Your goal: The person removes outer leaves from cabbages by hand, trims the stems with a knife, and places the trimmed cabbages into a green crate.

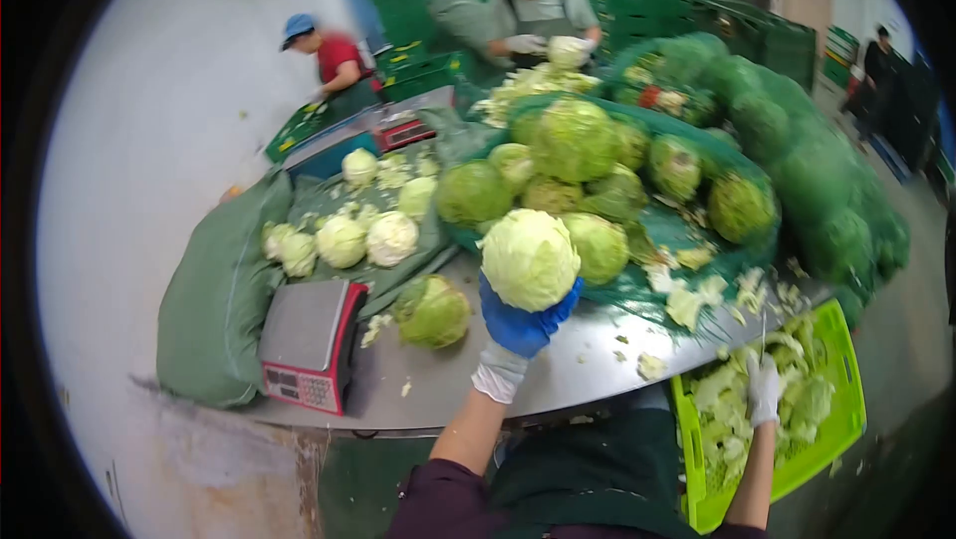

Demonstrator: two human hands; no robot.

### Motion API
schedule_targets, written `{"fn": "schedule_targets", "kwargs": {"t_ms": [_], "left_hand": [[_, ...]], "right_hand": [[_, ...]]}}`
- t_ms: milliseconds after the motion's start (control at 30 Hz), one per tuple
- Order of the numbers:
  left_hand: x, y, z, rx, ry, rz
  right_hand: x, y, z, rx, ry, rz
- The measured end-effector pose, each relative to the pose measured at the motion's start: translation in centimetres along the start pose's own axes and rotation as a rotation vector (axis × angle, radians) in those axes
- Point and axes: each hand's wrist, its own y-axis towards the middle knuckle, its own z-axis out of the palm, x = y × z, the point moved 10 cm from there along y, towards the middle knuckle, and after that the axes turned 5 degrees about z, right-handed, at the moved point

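The left hand (525,320) had its grip around a cabbage (531,258), right of the scale (307,335). Farther right of the scale, the right hand (764,390) was over leaves (719,405) in a crate (846,375), its grip impossible to tell.

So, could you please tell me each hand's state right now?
Left hand: holding a cabbage.
Right hand: over the leaves in the crate; its grip cannot be told.
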Motion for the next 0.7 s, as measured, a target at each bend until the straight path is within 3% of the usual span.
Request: {"fn": "schedule_targets", "kwargs": {"t_ms": [100,167,300,400,467,500,533,567,600,633,700], "left_hand": [[-10.4,0.4,2.1,0.011,0.21,0.229],[-17.6,0.7,2.1,-0.038,0.327,0.325],[-32.8,0.9,-2.3,-0.353,0.455,0.578],[-41.3,1.1,-5.8,-0.522,0.481,0.722],[-45.3,1.4,-7.8,-0.54,0.523,0.779],[-47.7,2.2,-9.5,-0.484,0.517,0.776],[-48.5,2.0,-9.9,-0.478,0.524,0.851],[-48.8,2.5,-11.2,-0.578,0.404,0.823],[-48.7,2.7,-12.3,-0.671,0.285,0.794],[-46.1,3.2,-9.6,-0.547,0.343,0.714],[-39.4,3.4,-3.8,-0.388,0.748,0.529]], "right_hand": [[-1.3,-1.3,3.7,0.202,0.151,0.14],[-4.7,-1.2,6.2,0.21,0.326,0.225],[-4.0,-1.9,4.9,0.148,0.419,0.31],[-6.3,0.0,5.2,0.166,0.307,0.246],[-6.5,0.2,4.6,0.147,0.232,0.263],[-6.4,1.0,4.0,0.076,0.187,0.137],[-3.1,0.4,2.6,0.006,0.144,0.01],[-3.0,-0.2,2.6,0.135,0.176,0.227],[-3.3,-0.1,2.6,0.137,0.166,0.231],[-3.2,0.4,2.6,0.117,0.188,0.174],[-0.7,-0.1,2.2,0.079,0.253,0.089]]}}
